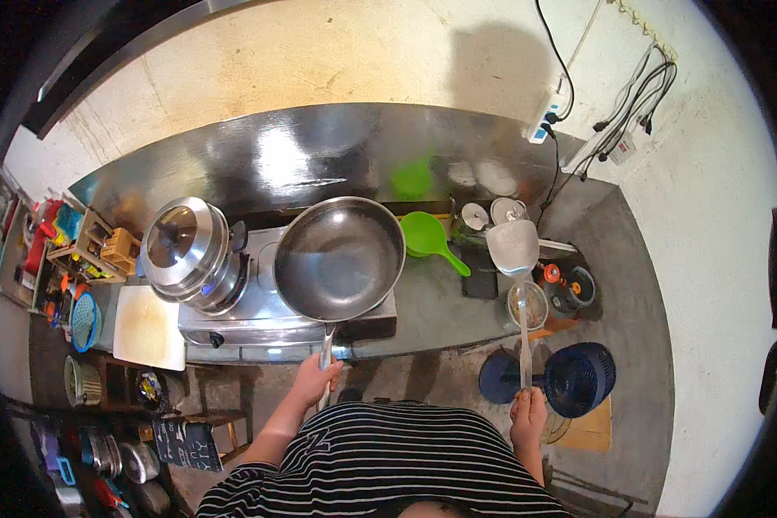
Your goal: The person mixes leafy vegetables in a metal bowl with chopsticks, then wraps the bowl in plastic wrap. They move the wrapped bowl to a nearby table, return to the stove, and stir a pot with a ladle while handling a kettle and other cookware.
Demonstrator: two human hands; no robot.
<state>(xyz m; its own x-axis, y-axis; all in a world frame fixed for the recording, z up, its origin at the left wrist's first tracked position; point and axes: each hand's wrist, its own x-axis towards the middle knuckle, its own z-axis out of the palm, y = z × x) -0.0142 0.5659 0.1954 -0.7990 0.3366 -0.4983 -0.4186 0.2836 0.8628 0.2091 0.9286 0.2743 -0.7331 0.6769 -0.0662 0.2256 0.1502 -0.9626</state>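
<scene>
My left hand grips the metal handle of a wok, whose dark textured inside faces up with nothing in it. The pan covers the right part of a stainless-steel gas stove; whether it rests there or is held above is hard to tell. In my right hand is the long handle of a metal wok spatula, its broad blade pointing away from me. Behind the spatula's handle a glass bowl stands on the counter. A lidded steel steamer pot sits on the stove's left side.
Right of the wok lies a green plastic ladle, with lidded jars behind. A white cutting board lies at the left, by a condiment rack. A dark blue fan stands at the lower right. Cables hang from a power strip.
</scene>
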